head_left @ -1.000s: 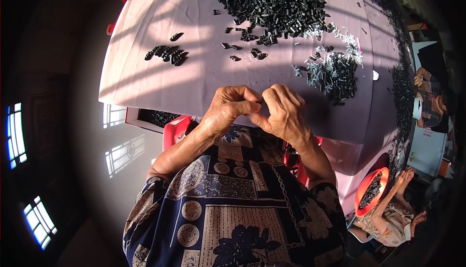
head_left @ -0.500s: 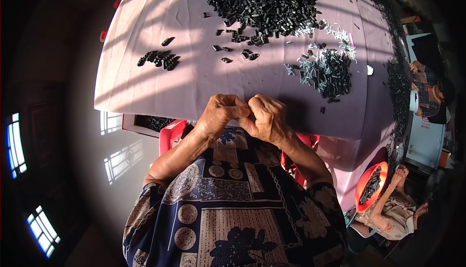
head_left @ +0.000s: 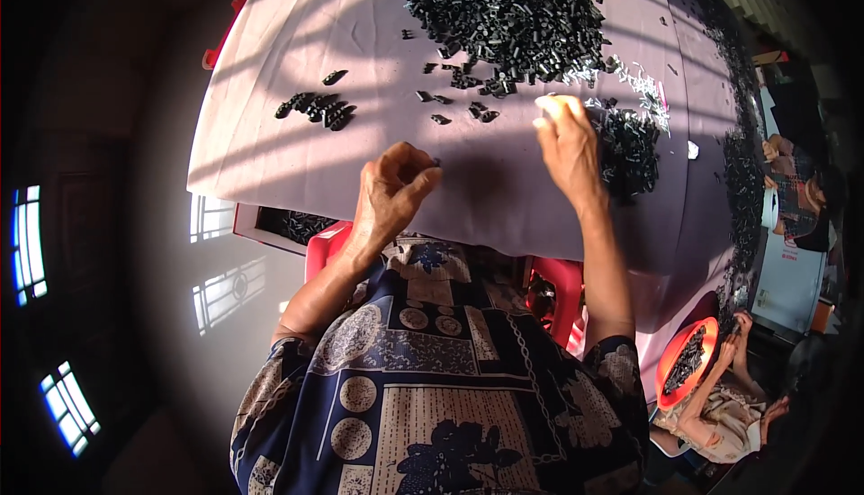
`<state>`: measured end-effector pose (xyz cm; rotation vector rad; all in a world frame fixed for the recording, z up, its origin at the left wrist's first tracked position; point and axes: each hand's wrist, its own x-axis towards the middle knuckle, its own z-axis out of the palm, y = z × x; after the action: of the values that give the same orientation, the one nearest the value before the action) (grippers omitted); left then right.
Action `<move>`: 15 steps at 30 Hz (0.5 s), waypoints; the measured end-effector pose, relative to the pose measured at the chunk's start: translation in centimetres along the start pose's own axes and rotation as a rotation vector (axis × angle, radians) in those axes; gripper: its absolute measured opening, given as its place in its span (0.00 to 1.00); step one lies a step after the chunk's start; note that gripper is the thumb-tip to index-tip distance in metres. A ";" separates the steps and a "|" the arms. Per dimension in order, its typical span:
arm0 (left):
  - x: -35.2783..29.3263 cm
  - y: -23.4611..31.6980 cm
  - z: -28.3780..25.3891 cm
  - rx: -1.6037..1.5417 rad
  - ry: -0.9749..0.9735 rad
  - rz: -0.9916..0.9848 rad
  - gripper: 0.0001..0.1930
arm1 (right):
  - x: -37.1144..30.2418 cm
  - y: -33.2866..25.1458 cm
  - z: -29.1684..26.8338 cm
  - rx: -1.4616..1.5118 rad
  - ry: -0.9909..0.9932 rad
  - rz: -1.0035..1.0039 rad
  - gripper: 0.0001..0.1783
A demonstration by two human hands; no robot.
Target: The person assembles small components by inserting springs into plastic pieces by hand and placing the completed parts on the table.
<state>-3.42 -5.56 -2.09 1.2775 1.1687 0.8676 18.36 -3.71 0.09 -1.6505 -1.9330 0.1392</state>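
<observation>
From the left hand, which pinches a dark piece, the right hand, grip undeterminable, stands at two-thirty, a black cluster, apparently finished, at ten-thirty, and a large heap, seemingly outstanding, at one o'clock.

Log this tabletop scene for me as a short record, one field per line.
Left hand: pinches a small dark piece
Right hand: stretched farther forward, beside the grey-black pile; grip unclear
Black heap: far part of the table
Black cluster: left of the heap, nearer
White pieces: at the heap's near right edge
Orange bowl: lower right, holding dark pieces
</observation>
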 end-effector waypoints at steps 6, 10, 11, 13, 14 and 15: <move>1.2 1.9 -5.0 0.606 0.354 0.304 0.03 | 1.9 2.2 0.0 -0.152 0.002 -0.027 0.06; 2.0 1.8 -8.8 1.066 0.548 0.376 0.04 | 2.3 3.0 0.2 -0.134 0.048 -0.102 0.02; 2.3 1.3 -9.7 1.103 0.587 0.427 0.05 | 2.6 2.6 0.0 -0.155 0.074 -0.149 0.01; 3.2 0.8 -10.2 1.153 0.561 0.426 0.05 | 2.7 2.0 -0.7 -0.103 0.116 -0.110 0.01; 3.7 0.4 -10.3 1.215 0.565 0.412 0.05 | 2.3 1.3 -1.0 -0.022 0.129 -0.035 0.01; 4.1 0.2 -10.3 1.277 0.570 0.395 0.05 | 2.1 1.0 -1.1 0.079 0.131 0.020 0.02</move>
<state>-12.37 0.95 -1.70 2.4373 2.1229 0.7662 19.63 -1.87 1.31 -1.5871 -1.7914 0.1111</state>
